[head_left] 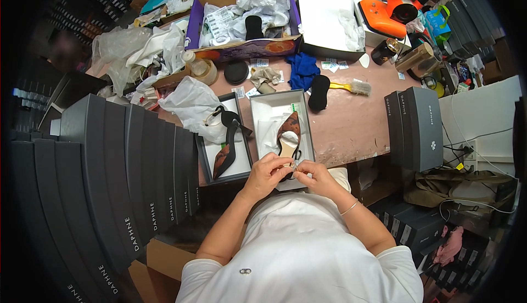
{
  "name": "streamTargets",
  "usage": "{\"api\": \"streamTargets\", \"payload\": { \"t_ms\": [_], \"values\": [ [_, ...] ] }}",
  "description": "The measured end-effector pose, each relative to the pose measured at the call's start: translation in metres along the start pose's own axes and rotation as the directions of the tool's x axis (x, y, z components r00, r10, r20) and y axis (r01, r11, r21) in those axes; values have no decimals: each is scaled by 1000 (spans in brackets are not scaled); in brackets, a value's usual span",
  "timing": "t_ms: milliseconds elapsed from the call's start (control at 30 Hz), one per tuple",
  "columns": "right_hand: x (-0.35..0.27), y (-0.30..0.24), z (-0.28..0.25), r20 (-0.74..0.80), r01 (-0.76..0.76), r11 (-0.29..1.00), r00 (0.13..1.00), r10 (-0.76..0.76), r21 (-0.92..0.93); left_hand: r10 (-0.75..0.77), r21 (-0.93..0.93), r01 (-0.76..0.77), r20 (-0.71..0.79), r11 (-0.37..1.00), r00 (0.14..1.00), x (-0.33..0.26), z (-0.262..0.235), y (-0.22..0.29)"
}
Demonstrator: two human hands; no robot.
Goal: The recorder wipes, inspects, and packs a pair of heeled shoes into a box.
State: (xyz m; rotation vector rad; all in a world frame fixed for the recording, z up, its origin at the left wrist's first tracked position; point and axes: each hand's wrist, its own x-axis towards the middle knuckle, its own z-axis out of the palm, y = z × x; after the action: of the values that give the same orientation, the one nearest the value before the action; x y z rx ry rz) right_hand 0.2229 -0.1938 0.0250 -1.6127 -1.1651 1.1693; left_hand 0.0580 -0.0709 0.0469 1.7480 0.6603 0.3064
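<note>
Both hands meet over the near end of an open grey shoe box (307,117) on the pink worktop (351,122). The left hand (267,173) and right hand (315,175) are each pinched narrow, fingertips together on a small pale item (293,167), seemingly a thin strap or tag at the heel end of the shoe; it is too small to identify firmly. The patterned brown high-heeled shoe (289,133) lies in this box on white tissue, toe pointing away from the person. Its mate (226,152) lies in a second open box (204,155) just to the left.

Assessment: the shoe is light, with a stiff sole and heel, a soft upper and a thin, flexible strap. Best held by the heel counter or sole; the strap needs a fingertip pinch.

Stacked grey boxes (110,166) stand at the left.
</note>
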Motion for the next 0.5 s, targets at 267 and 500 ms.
{"api": "streamTargets", "payload": {
  "t_ms": [267,500],
  "values": [
    [14,11,-16,205,-171,979,968,146,107,-159,-423,122,-53,898,986,25,15,-71],
    [19,59,-11,-192,-301,940,925,329,159,-84,-109,45,-387,993,918,27,19,-83]
  ]
}}
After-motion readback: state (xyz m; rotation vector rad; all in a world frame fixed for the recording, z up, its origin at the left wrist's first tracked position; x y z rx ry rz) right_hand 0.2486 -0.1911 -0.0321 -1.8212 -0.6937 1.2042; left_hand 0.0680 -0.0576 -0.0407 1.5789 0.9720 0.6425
